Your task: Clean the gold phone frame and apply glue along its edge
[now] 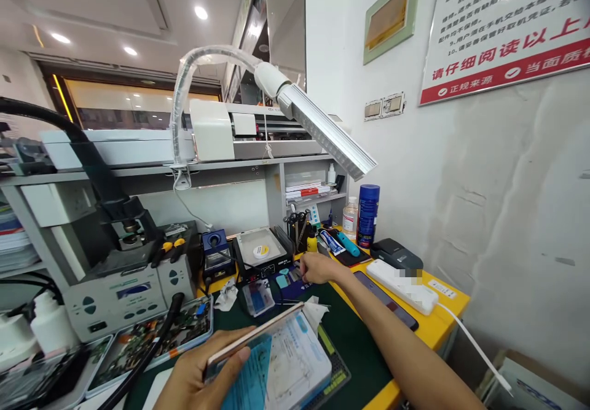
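My left hand (207, 367) grips a thin phone (256, 332) with a pinkish metal edge, tilted and seen nearly edge-on, thumb along the near side. Below it lies a white and blue box (299, 354) with a worn, smudged lid. My right hand (318, 268) is stretched to the back of the bench, fingers curled together over a dark blue tray (290, 282) of small parts. Whatever those fingertips hold, if anything, is hidden. Left of that tray sits a small clear plastic box (258, 297). A crumpled white tissue (315, 311) pokes out past the phone's far end.
Behind stand a heating plate (262, 250) and a blue soldering station (216, 256). Left are a grey rework station (133, 293) and a tray of circuit boards (157, 336). A dark phone (387, 299), white power strip (401, 284) and blue can (367, 216) stand right. A lamp (327, 130) hangs above.
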`<state>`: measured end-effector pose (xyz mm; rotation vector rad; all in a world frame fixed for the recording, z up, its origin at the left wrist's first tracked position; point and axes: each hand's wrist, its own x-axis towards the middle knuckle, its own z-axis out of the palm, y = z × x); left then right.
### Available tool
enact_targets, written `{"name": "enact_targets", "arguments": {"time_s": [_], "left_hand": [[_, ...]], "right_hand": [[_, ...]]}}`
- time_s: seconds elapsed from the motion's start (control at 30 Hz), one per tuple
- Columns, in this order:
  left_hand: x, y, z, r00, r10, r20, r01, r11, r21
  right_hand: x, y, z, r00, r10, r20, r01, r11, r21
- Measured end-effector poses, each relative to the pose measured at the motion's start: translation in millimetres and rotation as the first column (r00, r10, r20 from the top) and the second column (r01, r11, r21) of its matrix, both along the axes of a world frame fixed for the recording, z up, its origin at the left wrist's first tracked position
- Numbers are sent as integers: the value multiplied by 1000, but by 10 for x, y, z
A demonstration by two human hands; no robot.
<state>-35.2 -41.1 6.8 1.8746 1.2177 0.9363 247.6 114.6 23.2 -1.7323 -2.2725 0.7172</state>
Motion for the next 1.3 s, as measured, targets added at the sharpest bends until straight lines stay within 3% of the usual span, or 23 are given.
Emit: {"name": "enact_targets", "arguments": {"time_s": [0.17,0.3,0.43,0.5,0.53,0.67,0.83,1.03,1.3], "left_hand": [[60,-25,-11,997,-19,-72,27,994,106],[42,-19,-31,987,-19,-158,42,990,138],[27,-26,-33,978,-44,-206,92,969,230],[35,-27,-38,975,-61,-213,125,946,300],[40,-26,-43,974,-74,-215,145,930,337],[49,-5,-78,968,-113,-222,211,847,488],[36,5,-100,956,-109,-272,245,807,538],[36,-5,-84,950,-95,-296,254,789,559],[32,3,-115,942,-84,-325,255,807,532]], "right_hand": [[95,-194,157,945,-29,-325,55,996,70],[154,-692,192,775,-49,-630,150,983,109],[66,-1288,-79,601,-99,-793,173,985,8],[-30,-1502,-263,352,-212,-912,190,970,-152],[-82,-1579,-347,275,-257,-927,199,958,-206],[-250,-1733,-558,137,-305,-942,286,923,-257],[-306,-1772,-596,115,-270,-956,373,904,-210],[-337,-1797,-577,188,-289,-939,413,890,-191],[-372,-1864,-539,269,-305,-914,432,886,-169]]}}
